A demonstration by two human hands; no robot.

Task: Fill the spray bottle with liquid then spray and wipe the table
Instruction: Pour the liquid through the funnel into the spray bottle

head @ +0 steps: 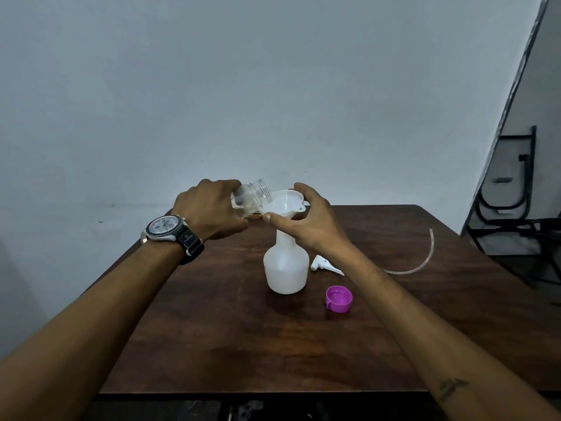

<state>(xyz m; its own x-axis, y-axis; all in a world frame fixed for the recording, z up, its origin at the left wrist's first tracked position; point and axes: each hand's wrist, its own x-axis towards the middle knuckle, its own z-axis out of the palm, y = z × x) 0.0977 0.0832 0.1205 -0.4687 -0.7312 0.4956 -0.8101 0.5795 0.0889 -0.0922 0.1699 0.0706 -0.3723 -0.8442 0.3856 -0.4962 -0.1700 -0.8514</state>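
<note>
Left hand [209, 209] grips tilted jar [253, 196] over funnel [287, 205] — right hand [315, 221] pinches funnel rim.

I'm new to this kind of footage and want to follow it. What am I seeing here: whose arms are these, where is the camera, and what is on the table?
No machine here: a person's bare arms, filmed by one wide-angle camera worn on their head, looking down. The left hand, with a watch, holds a tilted clear jar over a white funnel standing in the spray bottle. The right hand holds the funnel's rim. On the brown table lie a purple cap, the spray head and a clear tube.
</note>
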